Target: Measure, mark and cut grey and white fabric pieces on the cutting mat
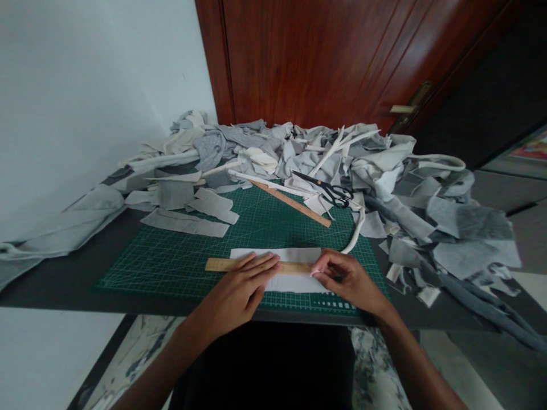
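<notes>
A white rectangular piece of fabric or paper (294,283) lies on the green cutting mat (179,267) near the table's front edge. Across it rests a wooden ruler (217,265), its left end reaching past the white piece. My left hand (245,285) lies flat over the ruler's middle, fingers stretched out and pressing down. At the ruler's right end, my right hand (344,279) is closed in a pinch against its edge. A small pale pinkish bit shows at those fingertips, too small to name. Faint lines may be on the white piece below the ruler.
Black-handled scissors (331,191) lie beyond the hands, beside a second wooden ruler (294,205). Grey and white fabric scraps (256,148) heap along the table's back and right side. Cut strips (188,222) lie on the mat's left. Behind stands a wooden door (307,62).
</notes>
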Demonstrator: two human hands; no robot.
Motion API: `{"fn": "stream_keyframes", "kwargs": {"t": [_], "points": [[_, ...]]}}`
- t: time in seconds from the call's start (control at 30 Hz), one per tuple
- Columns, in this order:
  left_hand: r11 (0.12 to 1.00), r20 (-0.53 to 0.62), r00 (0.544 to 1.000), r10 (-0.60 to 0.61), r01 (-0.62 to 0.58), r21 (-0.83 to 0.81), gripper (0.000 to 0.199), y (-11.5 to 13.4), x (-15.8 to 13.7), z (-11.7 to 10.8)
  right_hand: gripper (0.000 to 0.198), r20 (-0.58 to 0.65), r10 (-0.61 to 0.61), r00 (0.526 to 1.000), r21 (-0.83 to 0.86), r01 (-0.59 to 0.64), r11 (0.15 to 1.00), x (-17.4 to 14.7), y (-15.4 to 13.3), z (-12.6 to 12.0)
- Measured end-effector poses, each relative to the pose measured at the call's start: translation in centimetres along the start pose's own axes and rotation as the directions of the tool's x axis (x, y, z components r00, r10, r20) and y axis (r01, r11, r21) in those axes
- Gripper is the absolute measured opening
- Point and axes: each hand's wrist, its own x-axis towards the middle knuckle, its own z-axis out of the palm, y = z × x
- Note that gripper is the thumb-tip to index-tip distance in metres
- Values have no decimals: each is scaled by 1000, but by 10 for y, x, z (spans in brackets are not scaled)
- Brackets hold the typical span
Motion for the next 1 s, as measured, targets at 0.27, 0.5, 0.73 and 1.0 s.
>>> {"fn": "stream_keyframes", "kwargs": {"t": [0.27, 0.5, 0.73, 1.0], "points": [[998, -11, 1000, 5, -4, 63, 57, -1, -5, 8, 26, -66, 101, 993, 270, -80, 960, 32, 4, 48], [989, -70, 997, -14, 24, 147, 53, -6, -21, 6, 29, -76, 148, 986, 222, -128, 967, 35, 5, 50], [984, -85, 992, -91, 103, 148, 55, -23, -51, -11, 32, -85, 161, 983, 189, -143, 972, 33, 5, 52], [983, -117, 985, -126, 140, 115, 55, -24, -54, -10, 31, -54, 152, 987, 145, -143, 979, 33, 4, 57]]}}
